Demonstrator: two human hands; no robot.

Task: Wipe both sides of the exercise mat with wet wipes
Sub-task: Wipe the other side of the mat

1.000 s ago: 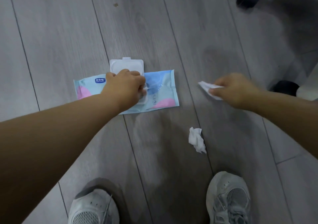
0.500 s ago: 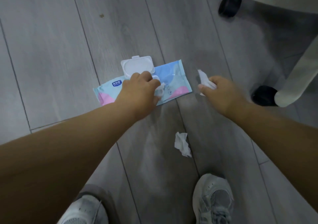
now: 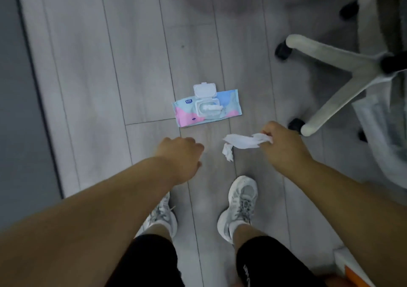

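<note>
**Mat** [image 3: 19, 110]: grey slab, flat on the floor [image 3: 132, 55] along the left border of view, well apart from both hands. Rounded far corner in sight, rest cut off. Probably light, soft, bendy foam. Likely best taken by a long edge or a corner and rolled over for the second side.

**Wipe** [image 3: 242, 142]: white, thin, limp, partly unfolded. Pinched at one end by the right hand [image 3: 284, 148], free end trailing toward the middle. Presumably damp, near weightless, prone to bunching. Better spread flat under the palm for wiping.

**Left hand** [image 3: 179, 154]: fingers curled under, nothing visible in it. Apart from the right hand, short of the pack.

**Pack** [image 3: 207, 110]: blue and pink soft pouch, lid [image 3: 204, 90] flipped open, next sheet poking up. Ahead of both hands, touching neither.

**Scrap** [image 3: 228, 152]: crumpled white wipe on the floor, just below the held one.

**Room:** bare boards between pack and mat, open for a step leftward. Wheeled chair base [image 3: 330, 66] close on the right. Shoes [image 3: 242, 198] near the scrap, a possible slip underfoot.
</note>
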